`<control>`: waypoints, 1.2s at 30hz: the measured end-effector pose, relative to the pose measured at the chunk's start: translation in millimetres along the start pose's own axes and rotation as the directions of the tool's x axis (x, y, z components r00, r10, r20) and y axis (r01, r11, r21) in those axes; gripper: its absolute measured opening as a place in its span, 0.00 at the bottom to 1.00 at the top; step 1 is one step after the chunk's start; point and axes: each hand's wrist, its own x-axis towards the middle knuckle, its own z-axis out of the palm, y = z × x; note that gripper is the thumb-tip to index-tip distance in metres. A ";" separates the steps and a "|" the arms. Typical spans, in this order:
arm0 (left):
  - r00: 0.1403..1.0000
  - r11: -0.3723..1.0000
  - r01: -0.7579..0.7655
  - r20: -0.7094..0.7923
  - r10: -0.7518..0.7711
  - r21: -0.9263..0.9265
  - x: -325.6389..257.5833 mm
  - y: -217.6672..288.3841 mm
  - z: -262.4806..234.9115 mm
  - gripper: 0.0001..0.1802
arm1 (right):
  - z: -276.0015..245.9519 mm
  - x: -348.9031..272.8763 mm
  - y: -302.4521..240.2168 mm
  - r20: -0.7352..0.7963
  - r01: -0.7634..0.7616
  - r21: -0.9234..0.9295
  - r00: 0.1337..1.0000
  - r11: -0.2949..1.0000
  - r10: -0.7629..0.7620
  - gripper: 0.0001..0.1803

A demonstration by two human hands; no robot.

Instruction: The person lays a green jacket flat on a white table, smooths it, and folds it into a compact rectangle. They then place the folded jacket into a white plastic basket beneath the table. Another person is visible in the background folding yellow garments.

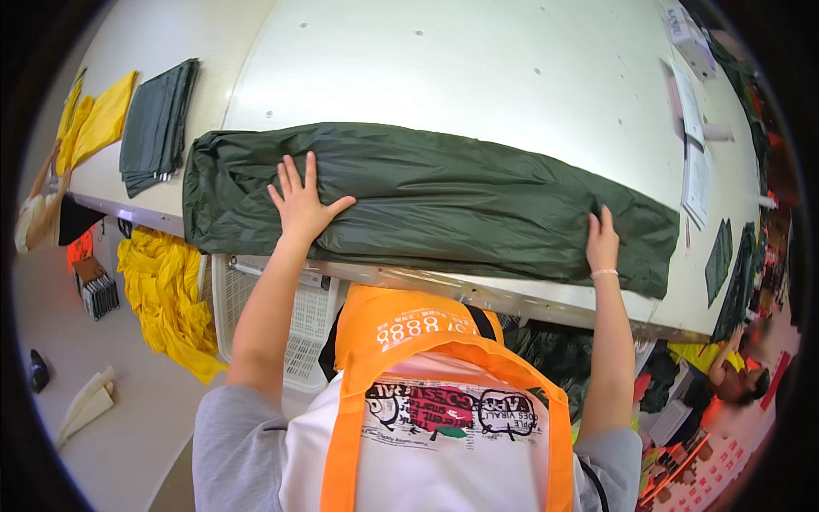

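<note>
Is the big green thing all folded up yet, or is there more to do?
Looks partly done. The dark green cloth already lies doubled into a long strip on the white table. The left hand presses it flat and the right hand holds its far end. It is still much longer than the folded green pile.

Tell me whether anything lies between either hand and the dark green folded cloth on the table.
Nothing visible does. The left hand lies flat, fingers spread, directly on the dark green cloth, and the right hand presses on its near edge towards the right end. Neither hand closes around the cloth.
</note>
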 end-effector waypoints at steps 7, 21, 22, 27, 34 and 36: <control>0.944 0.992 -0.065 -0.329 0.027 -0.104 19.7 -19.3 -5.0 0.48 | -28.5 4.2 -23.1 -0.396 0.255 -0.161 0.868 0.954 -0.298 0.16; 0.922 0.813 0.387 -0.152 -0.357 0.435 83.2 -89.9 17.1 0.46 | 32.8 -8.5 -36.2 -0.234 0.446 0.210 0.887 0.870 -0.398 0.24; 0.903 0.874 0.371 -0.341 -0.261 0.313 77.2 -96.1 16.3 0.45 | 6.6 -6.6 -27.2 -0.417 0.481 0.257 0.838 0.838 -0.353 0.22; 0.909 0.944 -0.327 -0.262 0.324 0.031 -1.6 130.8 -41.7 0.44 | -0.8 -12.4 201.5 -0.716 -0.608 0.382 0.280 0.695 0.639 0.30; 0.920 0.925 -0.380 -0.104 0.379 0.014 -36.7 215.4 14.9 0.49 | -8.4 -3.9 363.3 -0.441 -0.549 0.436 0.561 0.713 0.701 0.25; 0.924 0.930 -0.368 -0.125 0.362 -0.024 -37.9 214.9 31.9 0.49 | -13.3 -3.2 341.0 -0.556 -0.588 0.335 0.508 0.737 0.658 0.26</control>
